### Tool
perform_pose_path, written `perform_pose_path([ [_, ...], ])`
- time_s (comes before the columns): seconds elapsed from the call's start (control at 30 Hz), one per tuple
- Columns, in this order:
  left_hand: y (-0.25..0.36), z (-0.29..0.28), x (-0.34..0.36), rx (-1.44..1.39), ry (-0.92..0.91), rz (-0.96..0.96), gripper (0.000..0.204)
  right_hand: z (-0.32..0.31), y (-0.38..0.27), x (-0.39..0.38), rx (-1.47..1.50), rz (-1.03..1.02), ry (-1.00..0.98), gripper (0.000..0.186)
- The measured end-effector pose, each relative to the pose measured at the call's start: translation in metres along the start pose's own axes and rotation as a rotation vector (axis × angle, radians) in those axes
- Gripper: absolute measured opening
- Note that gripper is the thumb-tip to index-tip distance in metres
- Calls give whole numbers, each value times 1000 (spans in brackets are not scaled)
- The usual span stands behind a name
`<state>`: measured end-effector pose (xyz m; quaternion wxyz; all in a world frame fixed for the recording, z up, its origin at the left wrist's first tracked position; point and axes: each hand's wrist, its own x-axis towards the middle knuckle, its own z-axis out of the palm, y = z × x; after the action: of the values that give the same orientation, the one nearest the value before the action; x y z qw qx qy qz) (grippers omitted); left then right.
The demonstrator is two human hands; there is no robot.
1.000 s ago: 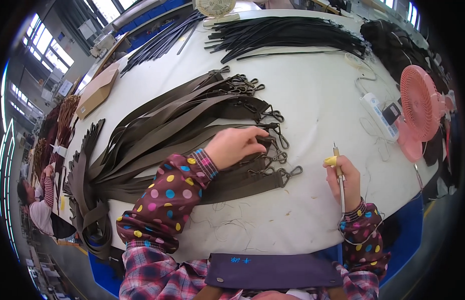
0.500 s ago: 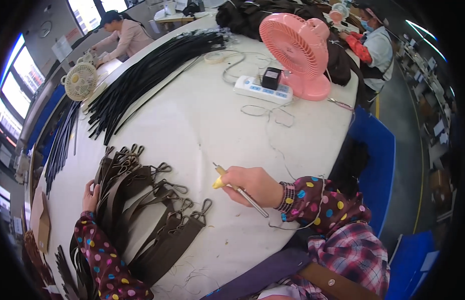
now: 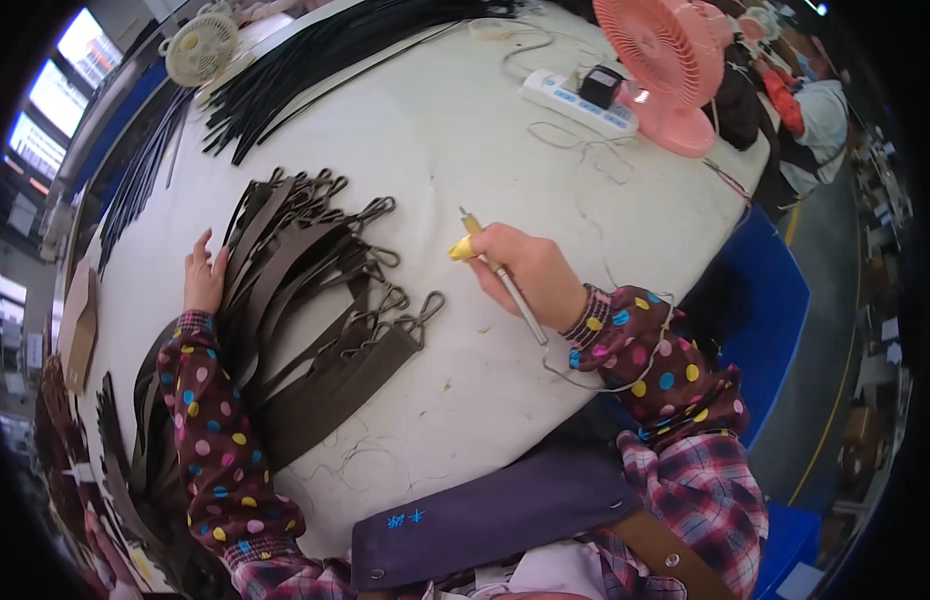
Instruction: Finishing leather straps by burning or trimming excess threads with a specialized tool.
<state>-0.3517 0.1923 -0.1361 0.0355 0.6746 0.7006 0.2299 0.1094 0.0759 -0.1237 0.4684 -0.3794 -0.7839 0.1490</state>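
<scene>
My right hand (image 3: 535, 272) is closed around a slim, corded pen-shaped tool (image 3: 523, 305) with a metal tip, held over the white table. A yellow wrap (image 3: 461, 248) covers a fingertip near that tip. A thin wire runs from the tool's back end past my sleeve. On the left, my left hand (image 3: 204, 275) has its fingers apart, resting against the outer edge of a bunch of dark brown straps (image 3: 285, 262). The straps fan out beside my left forearm. Metal snap hooks (image 3: 425, 312) sit at their ends, toward the middle of the table.
A pink fan (image 3: 675, 130) and a white power strip (image 3: 575, 105) with a black adapter stand at the far right. Long black strips (image 3: 285, 85) lie across the far left, near a small cream fan (image 3: 199, 48). Loose threads (image 3: 360, 455) lie nearby. Another person (image 3: 815, 125) sits beyond.
The view has tilted down and shifted, so table things appear higher. My left hand's fingers have spread more along the straps. My right hand still holds the tool.
</scene>
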Motion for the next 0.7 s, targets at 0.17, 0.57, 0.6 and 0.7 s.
perform_pose_path([
  [0.17, 113, -47, -87, -59, 107, 374, 49, 7, 7, -4, 61, 35, -3, 21],
  [0.57, 128, -9, -86, 43, -69, 564, 28, 39, -17, 18, 227, 93, -216, 28],
  [0.6, 118, -2, -78, 35, -13, 618, 27, 42, -13, 18, 233, 104, -225, 29],
  [0.7, 107, 2, -66, 52, 59, 627, 22, 37, -11, 13, 207, 147, -333, 32],
])
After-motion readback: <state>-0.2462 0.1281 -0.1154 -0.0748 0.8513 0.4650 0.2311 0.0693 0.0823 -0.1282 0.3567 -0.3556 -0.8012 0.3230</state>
